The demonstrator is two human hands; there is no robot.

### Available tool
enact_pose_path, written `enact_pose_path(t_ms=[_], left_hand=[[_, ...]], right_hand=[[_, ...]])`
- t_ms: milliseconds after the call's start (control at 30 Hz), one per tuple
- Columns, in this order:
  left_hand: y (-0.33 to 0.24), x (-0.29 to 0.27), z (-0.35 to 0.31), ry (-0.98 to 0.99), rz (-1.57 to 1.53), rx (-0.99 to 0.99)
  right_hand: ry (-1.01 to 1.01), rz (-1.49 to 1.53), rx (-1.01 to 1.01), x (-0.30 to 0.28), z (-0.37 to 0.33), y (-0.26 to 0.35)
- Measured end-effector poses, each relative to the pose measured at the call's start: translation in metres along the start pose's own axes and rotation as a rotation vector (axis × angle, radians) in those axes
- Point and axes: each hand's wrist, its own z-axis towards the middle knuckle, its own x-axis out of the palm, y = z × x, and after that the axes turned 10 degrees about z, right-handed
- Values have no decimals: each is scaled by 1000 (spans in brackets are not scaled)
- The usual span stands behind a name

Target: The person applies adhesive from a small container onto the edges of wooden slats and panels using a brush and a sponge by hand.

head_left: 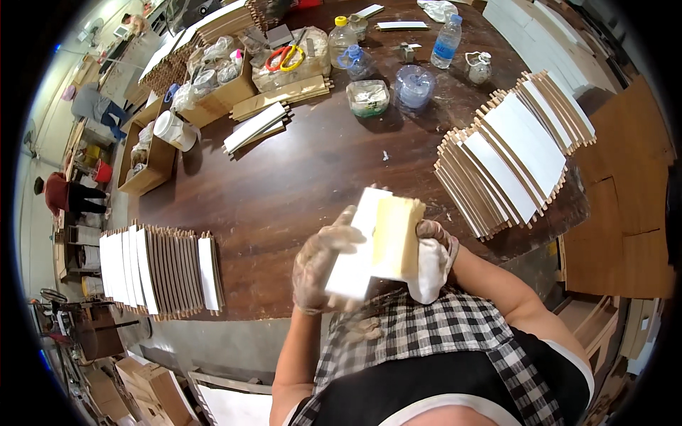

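My left hand (320, 266), in a thin, stained glove, grips a white wooden board (348, 275) along its left side, above the table's near edge. In my right hand (439, 233) are a thick yellow sponge block (395, 240) and a crumpled white cloth (429, 273). The sponge overlaps the board's right side; whether it presses on it, I cannot tell. Part of my right hand is hidden behind the sponge and cloth. To the left, a row of similar white boards (145, 270) with peg-like ends lies on the brown table (284, 184).
More boards (504, 163) are stacked along the table's right side. At the back stand a green-sided tub (368, 99), a round translucent container (415, 89), bottles (446, 44) and red-and-yellow scissors (285, 59). Cardboard boxes (220, 96) and a white bucket (175, 131) occupy the far left. Two people work beyond.
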Motion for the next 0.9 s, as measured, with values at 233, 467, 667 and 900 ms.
enact_pose_path(t_ms=[233, 467, 667, 900], left_hand=[[-8, 11, 4, -210, -92, -458], [17, -2, -5, -218, -416, -590], [20, -15, 4, -398, 13, -413], [6, -8, 8, -416, 278, -374]], right_hand=[[-69, -426, -9, 22, 16, 14], [-407, -313, -42, 40, -1, 21], [-280, -987, -414, 67, -4, 15], [-240, -1550, -457, 88, 20, 10]])
